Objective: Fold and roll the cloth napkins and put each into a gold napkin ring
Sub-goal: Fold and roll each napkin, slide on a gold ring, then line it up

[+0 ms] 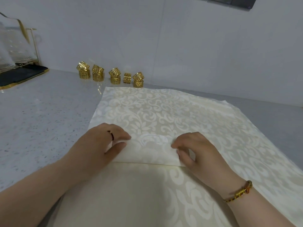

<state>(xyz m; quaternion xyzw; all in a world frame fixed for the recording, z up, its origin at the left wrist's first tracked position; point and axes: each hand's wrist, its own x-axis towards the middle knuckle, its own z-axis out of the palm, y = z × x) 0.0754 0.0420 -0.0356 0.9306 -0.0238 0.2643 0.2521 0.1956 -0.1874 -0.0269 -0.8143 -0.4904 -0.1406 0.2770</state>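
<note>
A cream damask cloth napkin (164, 112) lies spread flat on the grey counter. A small folded flap of it (147, 151) sits in the middle, between my hands. My left hand (101, 143) pinches the flap's left end between thumb and fingers. My right hand (195, 149) pinches the flap's right end, fingers curled over it. Several gold napkin rings (111, 76) stand in stacked pairs along the wall beyond the napkin's far edge.
A black tray with a gold rim (21, 75) stands at the far left, with a clear glass item on a gold rack (14, 46) above it. The speckled grey counter (41, 120) stretches to the left. A white wall (180, 38) runs close behind.
</note>
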